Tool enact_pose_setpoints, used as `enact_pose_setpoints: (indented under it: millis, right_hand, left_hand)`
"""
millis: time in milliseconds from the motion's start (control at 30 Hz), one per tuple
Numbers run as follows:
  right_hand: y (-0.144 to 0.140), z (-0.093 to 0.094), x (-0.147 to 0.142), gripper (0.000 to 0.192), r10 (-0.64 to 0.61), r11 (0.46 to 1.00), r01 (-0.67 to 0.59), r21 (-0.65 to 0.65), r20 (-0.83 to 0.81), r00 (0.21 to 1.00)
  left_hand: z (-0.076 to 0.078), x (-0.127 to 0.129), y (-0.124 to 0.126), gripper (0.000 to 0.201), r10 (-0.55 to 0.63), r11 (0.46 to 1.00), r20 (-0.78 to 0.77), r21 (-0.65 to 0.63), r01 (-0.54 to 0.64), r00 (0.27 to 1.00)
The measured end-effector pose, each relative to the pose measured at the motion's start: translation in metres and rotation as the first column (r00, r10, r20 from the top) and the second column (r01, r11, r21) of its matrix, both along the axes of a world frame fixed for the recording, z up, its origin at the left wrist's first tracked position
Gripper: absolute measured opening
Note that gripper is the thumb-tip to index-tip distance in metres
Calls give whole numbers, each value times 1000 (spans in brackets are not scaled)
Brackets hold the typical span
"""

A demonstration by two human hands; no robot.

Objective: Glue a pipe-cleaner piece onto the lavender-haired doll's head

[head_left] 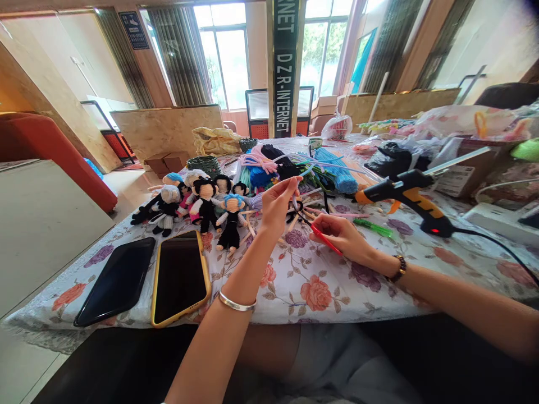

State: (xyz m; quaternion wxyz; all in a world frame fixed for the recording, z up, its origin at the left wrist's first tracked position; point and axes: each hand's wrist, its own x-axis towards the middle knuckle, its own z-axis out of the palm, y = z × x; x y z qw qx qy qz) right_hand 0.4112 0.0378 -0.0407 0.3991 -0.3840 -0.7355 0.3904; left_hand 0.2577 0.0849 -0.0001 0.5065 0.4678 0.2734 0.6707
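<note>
My left hand (280, 205) is raised over the table, thumb and fingers pinched on a pale blue pipe cleaner (309, 170) that sticks out past the fingertips. Lower and to the right, my right hand (347, 238) is closed around a slim red-handled tool (327, 240). Its dark, thin front end points toward the strand below my left fingers; whether they touch I cannot tell. Left of my left hand, several small pipe-cleaner dolls (205, 205) are grouped together. Behind my hands lie bundles of coloured pipe cleaners (337, 171).
A black and orange glue gun (415, 199), its red light lit, stands at the right with a trailing cable. Two phones, one black (118, 280) and one yellow-cased (181, 278), lie front left on the floral tablecloth (290, 297). Green-handled scissors or a similar tool (373, 226) lies beyond my right hand.
</note>
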Motion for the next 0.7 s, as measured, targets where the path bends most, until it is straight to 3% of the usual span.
enact_pose_setpoints:
  millis: [700]
  right_hand:
    - [0,-1,-1,29,-4,1000,4,-6,-8,1000]
  left_hand:
    - [-1,0,1,16,17,996,-59,-87,-22,998]
